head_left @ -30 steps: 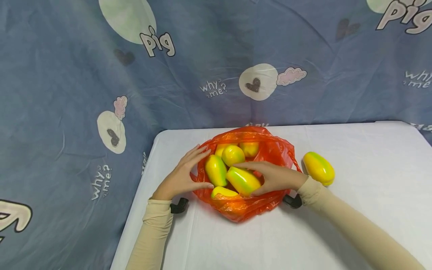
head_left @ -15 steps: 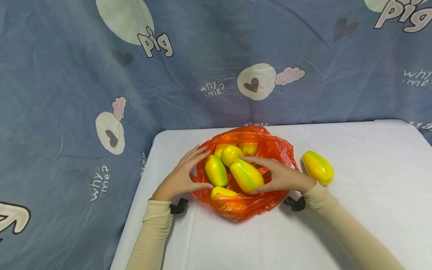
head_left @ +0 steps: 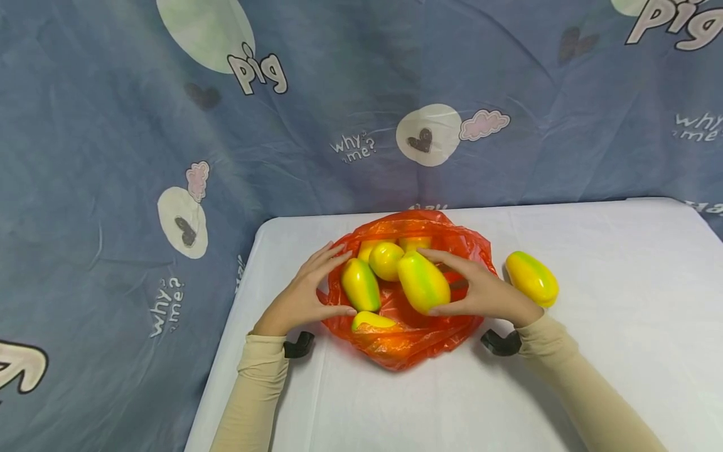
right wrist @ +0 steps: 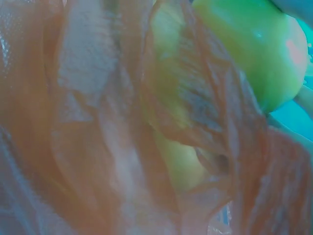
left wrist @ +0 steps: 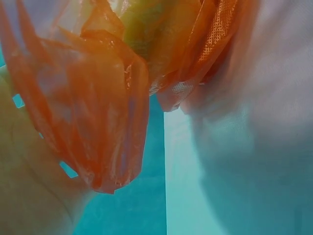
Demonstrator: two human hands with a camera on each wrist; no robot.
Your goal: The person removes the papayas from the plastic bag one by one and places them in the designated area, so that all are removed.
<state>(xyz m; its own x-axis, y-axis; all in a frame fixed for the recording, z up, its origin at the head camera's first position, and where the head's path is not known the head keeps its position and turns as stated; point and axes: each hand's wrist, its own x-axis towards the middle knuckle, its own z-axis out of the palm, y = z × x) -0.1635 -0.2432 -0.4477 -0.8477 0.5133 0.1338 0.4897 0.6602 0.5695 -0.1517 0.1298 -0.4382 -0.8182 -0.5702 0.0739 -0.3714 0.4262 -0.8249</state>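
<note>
In the head view a red plastic bag [head_left: 420,225] sits on the table with its mouth facing up. Fingers and thumb of my right hand [head_left: 484,290] grip a yellow-green mango [head_left: 423,285] at the bag's mouth. That mango [right wrist: 259,54] also shows at the upper right of the right wrist view, partly behind the bag film. My left hand [head_left: 305,294] is spread against the bag's left rim, thumb apart from fingers. Inside the bag lie several more yellow fruits, among them a mango [head_left: 360,285] on the left and a rounder-looking one [head_left: 386,261] behind it.
Another yellow-green mango [head_left: 532,278] lies on the white tablecloth [head_left: 621,301], right of the bag and close to my right wrist. A blue printed curtain [head_left: 339,94] hangs behind the table's far edge. Dark wrist-camera mounts [head_left: 501,343] stick out below both wrists.
My right hand has shifted right and slightly away from me with its mango, which has turned more upright and come off the fruits beside it. The left hand stays in place.
</note>
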